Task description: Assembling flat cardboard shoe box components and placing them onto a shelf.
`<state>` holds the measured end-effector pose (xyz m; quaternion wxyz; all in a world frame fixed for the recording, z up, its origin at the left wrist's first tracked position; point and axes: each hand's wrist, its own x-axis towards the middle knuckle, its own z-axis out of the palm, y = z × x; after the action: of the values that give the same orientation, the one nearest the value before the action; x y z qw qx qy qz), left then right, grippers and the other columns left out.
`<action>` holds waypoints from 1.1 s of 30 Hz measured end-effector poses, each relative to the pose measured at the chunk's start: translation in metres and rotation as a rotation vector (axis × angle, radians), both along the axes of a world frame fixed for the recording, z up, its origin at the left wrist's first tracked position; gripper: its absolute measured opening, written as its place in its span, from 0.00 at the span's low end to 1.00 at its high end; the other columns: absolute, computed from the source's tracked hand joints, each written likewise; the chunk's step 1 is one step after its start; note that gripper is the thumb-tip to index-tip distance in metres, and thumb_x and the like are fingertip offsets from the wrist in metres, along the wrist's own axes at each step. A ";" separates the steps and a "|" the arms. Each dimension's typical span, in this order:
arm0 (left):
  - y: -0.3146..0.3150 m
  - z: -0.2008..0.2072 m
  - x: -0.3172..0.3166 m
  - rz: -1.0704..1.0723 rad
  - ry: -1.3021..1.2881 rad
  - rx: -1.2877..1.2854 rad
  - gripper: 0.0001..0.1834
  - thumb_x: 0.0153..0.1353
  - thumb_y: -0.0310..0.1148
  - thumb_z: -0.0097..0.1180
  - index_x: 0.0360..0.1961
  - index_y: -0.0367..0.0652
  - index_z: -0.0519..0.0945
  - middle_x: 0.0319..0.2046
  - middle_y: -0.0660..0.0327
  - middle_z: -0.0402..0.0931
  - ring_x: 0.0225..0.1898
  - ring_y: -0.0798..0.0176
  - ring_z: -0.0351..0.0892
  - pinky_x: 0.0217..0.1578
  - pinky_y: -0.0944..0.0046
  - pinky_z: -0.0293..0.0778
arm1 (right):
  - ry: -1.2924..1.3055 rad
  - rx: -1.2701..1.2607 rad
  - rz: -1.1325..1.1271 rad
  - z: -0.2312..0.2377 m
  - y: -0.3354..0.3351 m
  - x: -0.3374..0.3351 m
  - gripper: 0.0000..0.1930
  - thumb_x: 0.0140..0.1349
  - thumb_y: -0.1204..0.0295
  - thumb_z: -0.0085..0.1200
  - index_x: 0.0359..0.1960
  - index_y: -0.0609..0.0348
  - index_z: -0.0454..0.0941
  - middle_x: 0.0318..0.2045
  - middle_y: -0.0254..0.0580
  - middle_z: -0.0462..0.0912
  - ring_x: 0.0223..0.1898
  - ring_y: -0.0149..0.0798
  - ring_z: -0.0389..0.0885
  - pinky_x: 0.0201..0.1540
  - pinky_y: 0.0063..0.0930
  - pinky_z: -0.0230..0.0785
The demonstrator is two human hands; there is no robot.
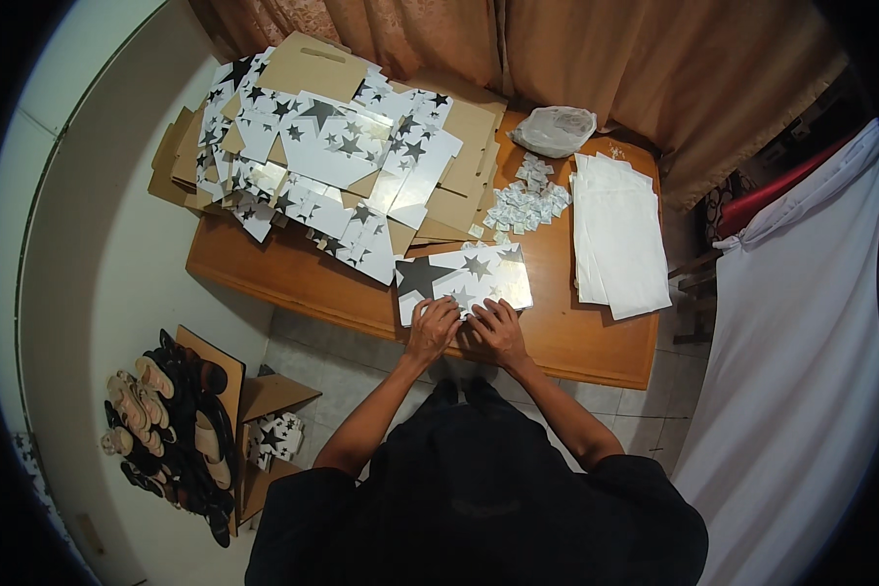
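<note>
A white cardboard box (498, 278) printed with black and grey stars lies at the table's near edge, its top looking flat and closed. My left hand (434, 327) rests at the box's near side, fingers bent over the edge. Close beside it, my right hand (499, 330) grips the same edge a little further right, with its fingers curled too. Both thumbs are mostly hidden. Just beyond the box lies a heap of small pale sachets (525, 203). A stack of white paper sheets (617, 234) sits to the right of the box.
Flattened star-printed cardboard (313, 146) and brown pieces pile up on the wooden table's (283, 278) left side. Behind the sachets is a clear plastic bag (554, 131). Several shoes (171, 420) stand on the left; a white cloth (801, 332) hangs on the right. Brown curtains (596, 59) border the back.
</note>
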<state>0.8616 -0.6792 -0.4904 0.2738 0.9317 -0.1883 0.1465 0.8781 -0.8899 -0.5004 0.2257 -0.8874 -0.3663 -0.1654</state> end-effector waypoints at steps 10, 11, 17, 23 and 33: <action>0.000 -0.003 0.002 -0.045 -0.036 0.043 0.07 0.57 0.28 0.68 0.37 0.40 0.84 0.47 0.59 0.83 0.58 0.58 0.78 0.60 0.48 0.65 | -0.028 -0.007 0.006 -0.003 0.001 0.003 0.16 0.58 0.72 0.56 0.49 0.55 0.84 0.53 0.37 0.83 0.58 0.43 0.77 0.64 0.54 0.62; 0.000 -0.002 0.002 -0.049 -0.035 0.032 0.07 0.57 0.28 0.68 0.37 0.40 0.84 0.47 0.59 0.83 0.58 0.58 0.78 0.60 0.48 0.65 | -0.039 -0.004 0.008 -0.002 0.000 0.004 0.16 0.58 0.72 0.56 0.49 0.56 0.84 0.52 0.36 0.84 0.57 0.42 0.78 0.64 0.54 0.62; 0.000 -0.006 0.001 -0.046 -0.047 0.038 0.08 0.56 0.28 0.67 0.38 0.40 0.85 0.44 0.61 0.84 0.51 0.61 0.82 0.59 0.48 0.66 | -0.003 -0.027 0.020 0.003 -0.001 0.006 0.17 0.57 0.73 0.58 0.50 0.57 0.82 0.49 0.40 0.85 0.52 0.40 0.82 0.61 0.51 0.64; -0.002 -0.008 0.005 -0.029 -0.077 0.032 0.07 0.56 0.27 0.67 0.36 0.40 0.84 0.42 0.61 0.85 0.45 0.62 0.84 0.57 0.49 0.67 | 0.017 -0.001 -0.017 -0.002 -0.001 0.011 0.19 0.55 0.76 0.59 0.51 0.59 0.79 0.46 0.47 0.86 0.45 0.40 0.83 0.59 0.46 0.66; -0.001 0.009 0.008 -0.047 0.057 -0.004 0.14 0.55 0.33 0.70 0.41 0.42 0.82 0.49 0.56 0.80 0.55 0.56 0.78 0.61 0.46 0.63 | 0.332 0.191 0.002 0.007 -0.006 0.026 0.21 0.53 0.73 0.66 0.50 0.59 0.79 0.50 0.43 0.84 0.52 0.46 0.81 0.64 0.53 0.64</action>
<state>0.8700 -0.6805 -0.4815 0.2843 0.9303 -0.2020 0.1139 0.9038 -0.8963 -0.4936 0.3665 -0.8766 -0.3076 -0.0506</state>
